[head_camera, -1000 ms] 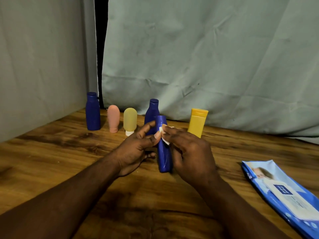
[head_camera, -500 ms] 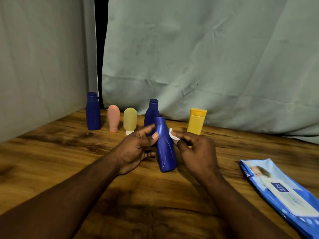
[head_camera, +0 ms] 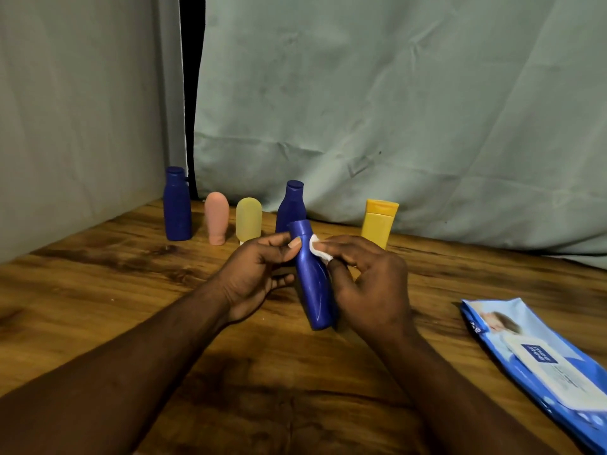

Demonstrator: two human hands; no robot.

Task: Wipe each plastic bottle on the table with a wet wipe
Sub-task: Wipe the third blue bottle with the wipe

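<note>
1. The blue bottle (head_camera: pixel 313 284) stands between both hands at the middle of the wooden table (head_camera: pixel 98 290). The left hand (head_camera: pixel 256 274) grips its neck with thumb and curled fingers, and the right hand (head_camera: pixel 368 284) pinches a crumpled white wet wipe (head_camera: pixel 318 251) against its shoulder.
2. The bottle is smooth, glossy plastic that tapers to a narrow neck.
3. Its long axis is nearly upright, with the cap tipped toward 11 o'clock.

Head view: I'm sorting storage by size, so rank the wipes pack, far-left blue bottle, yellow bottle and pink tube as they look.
1. wipes pack, though it lies nearest the camera.
2. far-left blue bottle.
3. yellow bottle and pink tube: they look alike, so not ranked.
</note>
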